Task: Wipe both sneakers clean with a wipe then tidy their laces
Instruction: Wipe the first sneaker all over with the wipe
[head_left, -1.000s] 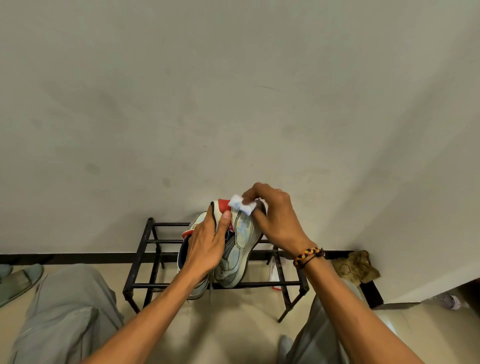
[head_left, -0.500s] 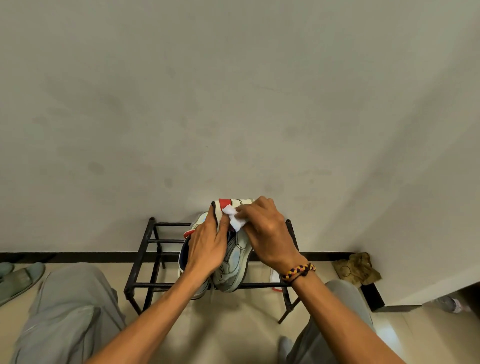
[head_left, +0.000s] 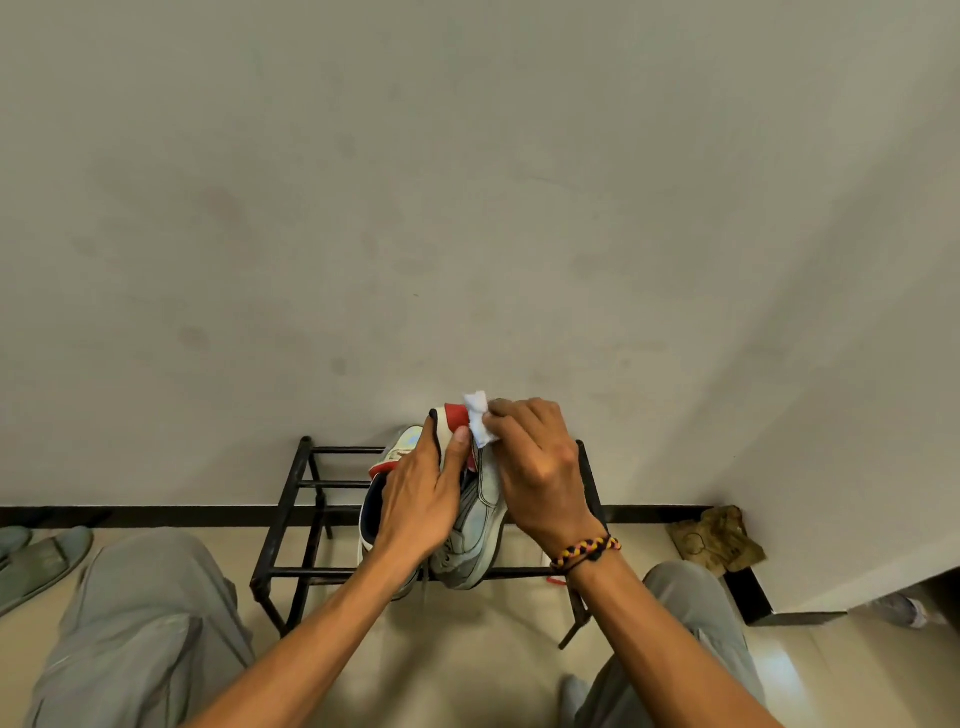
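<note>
The left hand (head_left: 415, 499) grips the sneaker (head_left: 475, 525) over the shoe rack (head_left: 291, 499) front rail while the right hand (head_left: 540, 467) fingers (head_left: 511, 410) pinch the wipe (head_left: 479, 427), which should rub firmly near the red top.

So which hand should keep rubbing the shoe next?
Probably the right hand. It already pinches the white wipe against the sneaker near its red heel. The left hand grips that sneaker to steady it, so it is busy.
</note>
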